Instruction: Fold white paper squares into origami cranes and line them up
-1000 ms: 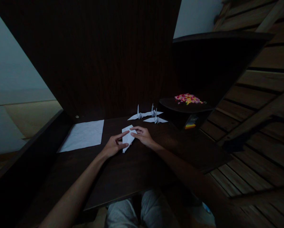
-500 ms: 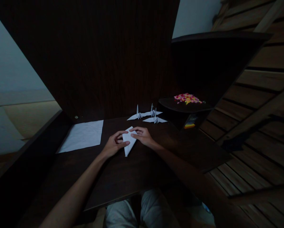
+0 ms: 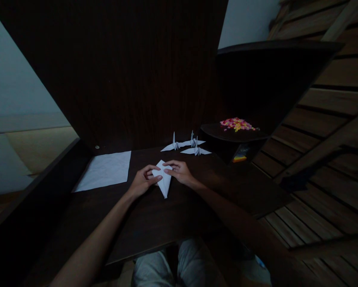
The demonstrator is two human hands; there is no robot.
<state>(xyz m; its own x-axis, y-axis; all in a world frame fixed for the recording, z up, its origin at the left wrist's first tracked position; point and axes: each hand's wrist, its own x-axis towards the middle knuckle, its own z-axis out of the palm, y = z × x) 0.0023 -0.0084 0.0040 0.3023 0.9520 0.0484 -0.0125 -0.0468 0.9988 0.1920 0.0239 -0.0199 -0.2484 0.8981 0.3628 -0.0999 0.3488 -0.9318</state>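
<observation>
A white sheet folded into a kite shape, a folded paper (image 3: 165, 186), lies between my hands at the middle of the desk, its long point towards me. My left hand (image 3: 143, 179) grips its left corner, thumb on top and fingers at the edge. On the right corner, my right hand (image 3: 179, 172) holds it the same way, thumb resting near the centre crease. Just beyond my hands, three white paper cranes stand close together: a left crane (image 3: 175, 146), a rear crane (image 3: 193, 142) and a front crane (image 3: 197, 151).
A flat white sheet of paper (image 3: 105, 170) lies on the desk (image 3: 143, 227) to the left. At the right, a small corner shelf (image 3: 226, 134) carries a heap of pink and yellow bits (image 3: 237, 124). A dark upright panel (image 3: 137, 79) backs the desk.
The folded paper has turned so that its long point now faces nearly straight towards me, and its centre crease shows. Both hands stay in about the same place.
</observation>
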